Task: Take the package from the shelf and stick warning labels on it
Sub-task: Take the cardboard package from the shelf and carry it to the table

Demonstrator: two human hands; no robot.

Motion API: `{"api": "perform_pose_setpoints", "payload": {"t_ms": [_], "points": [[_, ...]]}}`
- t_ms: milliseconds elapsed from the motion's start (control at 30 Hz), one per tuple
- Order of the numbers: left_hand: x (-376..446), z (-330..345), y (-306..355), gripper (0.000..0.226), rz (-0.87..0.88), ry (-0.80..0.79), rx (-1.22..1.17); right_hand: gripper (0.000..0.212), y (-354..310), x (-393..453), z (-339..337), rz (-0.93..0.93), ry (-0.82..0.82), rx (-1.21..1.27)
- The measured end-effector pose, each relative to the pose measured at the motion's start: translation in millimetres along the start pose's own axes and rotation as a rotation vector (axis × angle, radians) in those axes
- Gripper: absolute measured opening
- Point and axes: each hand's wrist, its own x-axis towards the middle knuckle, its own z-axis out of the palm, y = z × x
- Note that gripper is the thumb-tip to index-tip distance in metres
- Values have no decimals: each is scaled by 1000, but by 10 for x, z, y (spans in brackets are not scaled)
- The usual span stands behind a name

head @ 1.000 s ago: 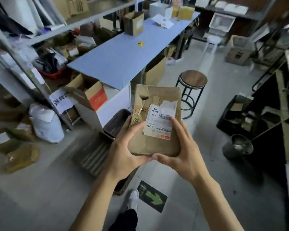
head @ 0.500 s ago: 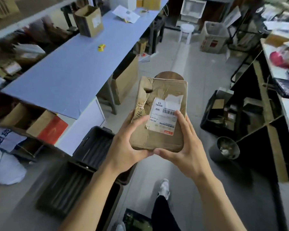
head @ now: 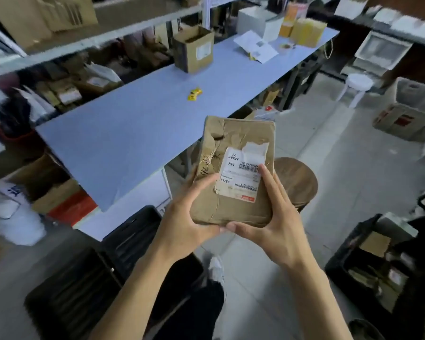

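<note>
Vs the earlier frames: package (head: 238,168) is in the same two-hand grip, but the view has swung toward the blue table (head: 142,123), which now fills more of the shot; the wooden stool (head: 297,180) has gone from above the package to behind its right edge.

Count: one brown package, crumpled paper wrap, torn hole near upper left corner. One white shipping label (head: 241,176) on its face, top partly peeled. No warning labels visible on it.

Package is held in the air in front of the person, off the table's near edge, face up.

Left hand (head: 189,217) wraps the lower left side, thumb lying across the face up to the label's edge. Right hand (head: 272,222) cups the lower right corner, thumb under the bottom edge, fingers up the right side. Both closed on the package.

On the table: one small yellow item (head: 194,94), one open cardboard box (head: 193,52), loose white papers (head: 255,46).
</note>
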Motion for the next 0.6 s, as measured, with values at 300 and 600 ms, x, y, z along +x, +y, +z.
{"api": "perform_pose_setpoints", "payload": {"t_ms": [300, 600], "points": [[1665, -106, -532, 87, -59, 210, -58, 120, 220, 2183, -36, -101, -209, 7], [2956, -351, -782, 87, -140, 353, 36, 118, 327, 3860, 62, -190, -362, 90]]}}
